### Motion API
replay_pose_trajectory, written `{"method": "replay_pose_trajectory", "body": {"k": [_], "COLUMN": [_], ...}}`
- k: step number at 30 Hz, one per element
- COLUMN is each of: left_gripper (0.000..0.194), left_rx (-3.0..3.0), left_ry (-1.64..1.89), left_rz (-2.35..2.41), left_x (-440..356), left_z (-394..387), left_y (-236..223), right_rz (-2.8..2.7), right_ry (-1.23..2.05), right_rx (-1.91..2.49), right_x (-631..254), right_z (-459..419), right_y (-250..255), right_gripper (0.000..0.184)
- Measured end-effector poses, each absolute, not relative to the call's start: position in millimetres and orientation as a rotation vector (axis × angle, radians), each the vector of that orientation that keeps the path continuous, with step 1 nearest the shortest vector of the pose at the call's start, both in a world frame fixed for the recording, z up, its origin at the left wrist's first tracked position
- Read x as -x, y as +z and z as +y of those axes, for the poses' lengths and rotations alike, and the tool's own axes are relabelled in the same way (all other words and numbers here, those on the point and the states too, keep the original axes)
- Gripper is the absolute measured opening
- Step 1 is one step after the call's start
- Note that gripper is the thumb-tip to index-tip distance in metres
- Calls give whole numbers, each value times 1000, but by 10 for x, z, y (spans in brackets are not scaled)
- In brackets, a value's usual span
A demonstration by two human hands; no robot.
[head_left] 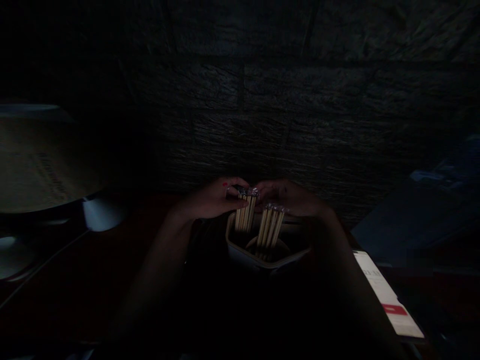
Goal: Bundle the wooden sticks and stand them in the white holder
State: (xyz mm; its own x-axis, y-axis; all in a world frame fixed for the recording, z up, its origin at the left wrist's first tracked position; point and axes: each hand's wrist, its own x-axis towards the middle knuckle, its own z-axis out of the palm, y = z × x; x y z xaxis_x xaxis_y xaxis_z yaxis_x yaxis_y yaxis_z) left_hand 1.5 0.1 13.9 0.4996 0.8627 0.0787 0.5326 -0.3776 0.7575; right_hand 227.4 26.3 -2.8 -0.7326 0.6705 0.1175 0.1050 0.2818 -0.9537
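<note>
A bundle of pale, slim wooden sticks that look like chopsticks [245, 215] stands upright at the far left side of an angular container [229, 235], with shiny clear plastic at its top. My left hand [219, 197] grips this bundle near the top, the thumb across its front. From the other side, my right hand [290, 196] has its fingers bent against the plastic at the top of the same bundle; its fingertips are partly hidden. A second bundle of chopsticks [269, 230] leans in the container, in front of my right hand. A round rim shows dimly inside the container.
A lit phone [388, 295] lies to the right, beside my right forearm. On the left are a large tan printed bag or container [45, 165] and a white cup-like object [101, 214]. A rough stone-patterned wall [240, 100] rises behind. The scene is very dark.
</note>
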Motion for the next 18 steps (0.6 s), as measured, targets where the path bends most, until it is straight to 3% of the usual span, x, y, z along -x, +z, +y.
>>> {"method": "replay_pose_trajectory", "body": {"k": [18], "left_gripper": [38], "left_rx": [-2115], "left_ry": [644], "left_rz": [1051], "left_x": [-19], "left_z": [36], "left_y": [100], "right_rz": [-2000], "right_ry": [1531], "right_rx": [724], "right_x": [-2234], "right_z": [286], "right_y": [-54], "right_gripper": [25]}}
